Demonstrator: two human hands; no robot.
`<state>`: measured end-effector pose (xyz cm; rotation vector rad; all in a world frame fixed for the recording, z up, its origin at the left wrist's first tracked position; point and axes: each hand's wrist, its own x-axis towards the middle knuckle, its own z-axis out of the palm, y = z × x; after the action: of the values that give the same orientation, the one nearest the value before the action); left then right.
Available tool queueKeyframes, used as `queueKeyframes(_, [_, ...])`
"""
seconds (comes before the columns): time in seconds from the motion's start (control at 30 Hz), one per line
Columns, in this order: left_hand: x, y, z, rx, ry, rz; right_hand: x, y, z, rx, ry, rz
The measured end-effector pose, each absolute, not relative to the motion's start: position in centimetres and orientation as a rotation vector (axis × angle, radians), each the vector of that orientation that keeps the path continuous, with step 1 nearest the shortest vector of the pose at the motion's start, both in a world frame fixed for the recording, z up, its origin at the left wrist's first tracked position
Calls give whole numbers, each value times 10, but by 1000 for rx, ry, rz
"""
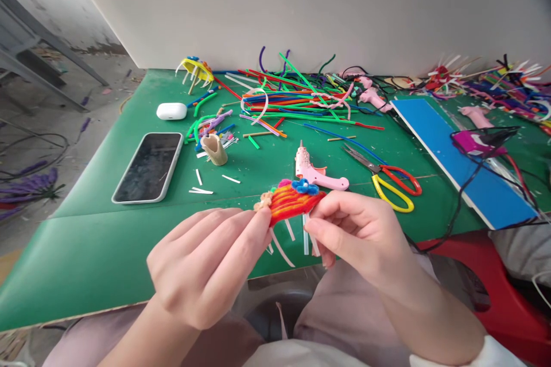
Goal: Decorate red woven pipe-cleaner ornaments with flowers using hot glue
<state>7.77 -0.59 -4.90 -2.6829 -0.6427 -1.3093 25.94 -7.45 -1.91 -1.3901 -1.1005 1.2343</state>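
Observation:
Between my two hands, above the front part of the table, is a small pipe-cleaner craft (287, 203) with red and orange stripes. A blue flower (305, 186) sits on its top, and white strips (284, 249) hang from its underside. My left hand (210, 258) pinches the left end, beside a beige flower (262, 202). Fingers of my right hand (357, 235) are closed on the right end, close to the hanging strips. Just beyond the craft lies a pink hot glue gun (316, 172), its nozzle pointing away from me.
Scissors (383, 175) with red and yellow handles lie to the right, near a blue board (456, 155). A phone (148, 167), a white earbud case (171, 110) and a tan holder (214, 149) are on the left. Loose pipe cleaners (293, 103) cover the back. A yellow craft (196, 70) stands back left.

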Motion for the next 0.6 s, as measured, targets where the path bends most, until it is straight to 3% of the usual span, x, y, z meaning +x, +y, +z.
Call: queueKeyframes(0.6, [76, -4, -48, -2671, -570, -1295, 257, -74, -21, -1374, -1117, 1139])
